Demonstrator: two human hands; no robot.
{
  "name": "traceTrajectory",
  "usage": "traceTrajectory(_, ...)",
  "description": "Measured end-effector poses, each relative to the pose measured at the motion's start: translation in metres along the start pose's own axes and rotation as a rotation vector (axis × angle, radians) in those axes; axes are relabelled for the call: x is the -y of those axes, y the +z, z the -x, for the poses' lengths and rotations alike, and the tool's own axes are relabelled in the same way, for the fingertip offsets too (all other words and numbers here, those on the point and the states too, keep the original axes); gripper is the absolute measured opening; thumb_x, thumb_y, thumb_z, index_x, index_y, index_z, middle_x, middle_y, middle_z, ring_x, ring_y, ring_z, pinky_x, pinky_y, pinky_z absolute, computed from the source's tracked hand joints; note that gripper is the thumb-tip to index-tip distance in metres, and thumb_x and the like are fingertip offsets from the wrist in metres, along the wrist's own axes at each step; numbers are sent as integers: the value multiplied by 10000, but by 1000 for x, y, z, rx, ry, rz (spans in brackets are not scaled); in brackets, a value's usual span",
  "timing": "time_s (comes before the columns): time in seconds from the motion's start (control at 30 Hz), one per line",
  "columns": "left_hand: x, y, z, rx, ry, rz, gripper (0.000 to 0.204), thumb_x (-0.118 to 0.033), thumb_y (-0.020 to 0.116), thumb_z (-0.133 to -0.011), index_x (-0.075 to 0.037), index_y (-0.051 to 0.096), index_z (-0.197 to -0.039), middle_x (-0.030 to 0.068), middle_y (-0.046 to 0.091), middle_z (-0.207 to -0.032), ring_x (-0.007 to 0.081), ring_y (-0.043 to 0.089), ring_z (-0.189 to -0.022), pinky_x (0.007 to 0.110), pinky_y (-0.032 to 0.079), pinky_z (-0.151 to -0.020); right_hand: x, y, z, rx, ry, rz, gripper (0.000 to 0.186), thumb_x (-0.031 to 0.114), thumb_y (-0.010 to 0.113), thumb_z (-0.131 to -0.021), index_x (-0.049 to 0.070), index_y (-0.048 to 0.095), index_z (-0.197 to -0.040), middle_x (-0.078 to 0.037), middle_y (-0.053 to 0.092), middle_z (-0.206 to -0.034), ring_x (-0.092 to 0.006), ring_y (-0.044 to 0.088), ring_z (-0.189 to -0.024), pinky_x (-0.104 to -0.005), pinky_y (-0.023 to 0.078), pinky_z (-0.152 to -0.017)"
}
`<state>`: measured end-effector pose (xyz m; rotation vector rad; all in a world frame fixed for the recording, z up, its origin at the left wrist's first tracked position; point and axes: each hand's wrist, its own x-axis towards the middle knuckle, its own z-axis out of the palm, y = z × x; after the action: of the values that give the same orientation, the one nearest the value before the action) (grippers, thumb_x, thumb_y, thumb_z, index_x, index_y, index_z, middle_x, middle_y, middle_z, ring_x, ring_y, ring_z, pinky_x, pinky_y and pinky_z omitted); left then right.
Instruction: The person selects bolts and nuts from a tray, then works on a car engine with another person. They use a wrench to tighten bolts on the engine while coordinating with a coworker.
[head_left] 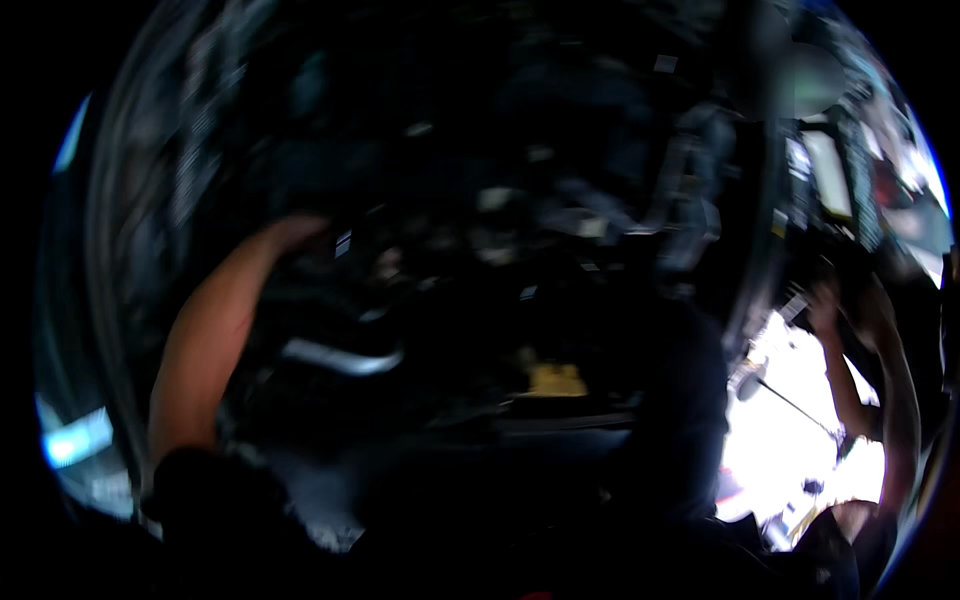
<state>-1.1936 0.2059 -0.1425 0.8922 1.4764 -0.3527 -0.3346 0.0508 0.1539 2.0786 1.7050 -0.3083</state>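
My left forearm rises from the lower left, bare below a dark sleeve. My left hand (303, 231) reaches into a dark, cluttered space of machine-like parts. Its fingers fade into shadow and motion blur, so whatever they touch cannot be made out. A small pale patch (388, 262) lies just right of the hand, too smeared to name. Below it is a curved, shiny, pale strip (345, 358). Farther right sits a small yellow block-like part (557, 380). I cannot find my right hand in the picture.
At the far right, another person's bare arms (898, 400) reach up beside a dark upright edge (750, 270). Bright light fills the gap there, with a thin dark rod (795, 408) across it. Blurred grey tube-like parts (700, 190) stand at the upper right.
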Motion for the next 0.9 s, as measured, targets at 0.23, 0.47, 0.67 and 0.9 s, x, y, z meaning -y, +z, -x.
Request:
traceTrajectory(0.23, -61, 37, 62, 108, 85, 190, 468, -168, 355, -1035, 101, 358, -1417, 266, 385, -1466, 407, 625, -1098, 458, 554, -934, 195, -50, 65, 206, -259, -255, 471, -27, 607, -868, -31, 493, -1325, -231, 630, -1134, -324, 662, -935, -379, 555, -797)
traceTrajectory(0.47, -52, 39, 69, 92, 100, 219, 480, -127, 331, -1035, 118, 288, -1445, 305, 340, -1481, 427, 557, -1199, 480, 573, -914, 429, -46, 50, 536, -882, -493, 466, 216, 572, -970, -66, 466, -1326, -210, 635, -735, -329, 671, -719, -411, 562, -624)
traceTrajectory(0.67, -57, 35, 59, 81, 104, 160, 468, -137, 375, -1034, 75, 324, -1448, 247, 470, -1410, 411, 549, -1197, 494, 585, -877, 580, 50, 1, 156, -1017, -350, 224, 157, 591, -883, -25, 707, -822, -215, 688, -808, -374, 693, -770, -451, 568, -709)
traceTrajectory(0.9, -52, 32, 62, 88, 126, 125, 476, -134, 402, -1015, 89, 325, -1429, 255, 404, -1430, 420, 492, -1241, 497, 582, -872, 663, 83, -21, 167, -1209, -126, 160, 111, 604, -789, 31, 738, -825, -181, 714, -860, -348, 708, -842, -430, 574, -740)
